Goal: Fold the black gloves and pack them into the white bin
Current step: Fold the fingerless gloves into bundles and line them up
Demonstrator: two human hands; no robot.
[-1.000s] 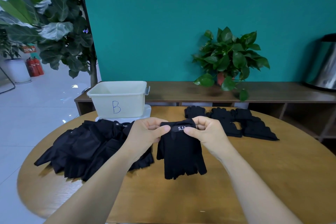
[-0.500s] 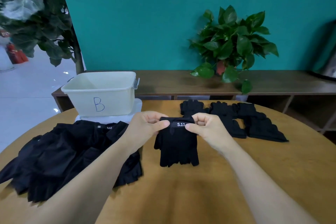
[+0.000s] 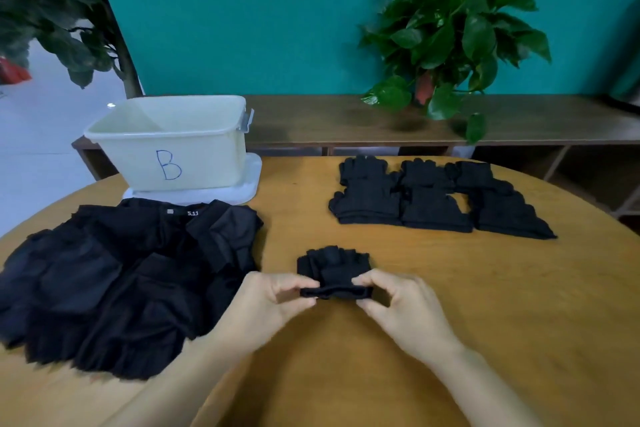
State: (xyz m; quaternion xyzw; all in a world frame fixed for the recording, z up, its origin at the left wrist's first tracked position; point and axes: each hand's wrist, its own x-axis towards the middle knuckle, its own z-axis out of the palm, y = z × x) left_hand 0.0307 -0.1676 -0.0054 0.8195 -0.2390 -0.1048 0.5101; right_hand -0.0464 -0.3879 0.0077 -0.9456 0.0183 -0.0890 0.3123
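Pinched at both ends of the near edge: left hand (image 3: 273, 302) on the left corner of the glove (image 3: 334, 270), right hand (image 3: 398, 305) on the right corner, thumb and fingertips of each closed on the cloth and nothing else. Held that way, most likely, to keep the layers squared at the edge while the fold is set (a grip at one corner alone would let the soft fabric skew). Lying on the surface (image 3: 381, 357) just ahead of the hands, near edge doubled over as a thick dark roll, short finger stubs pointing away toward the far wall. Long axis hard to call now that the piece is doubled and nearly square; finger-to-edge line running straight away from the body, rolled edge crosswise. To the left, a loose pile (image 3: 121, 281) of black gloves, apparently unfolded, kept within reach of the left hand. Farther off to the right, a neat row (image 3: 436, 204) of folded ones, well apart from the pile, presumably staged for packing. Beyond the pile, the bin (image 3: 173, 146), marked B, nothing visible inside from this angle, so packing seemingly not yet begun.
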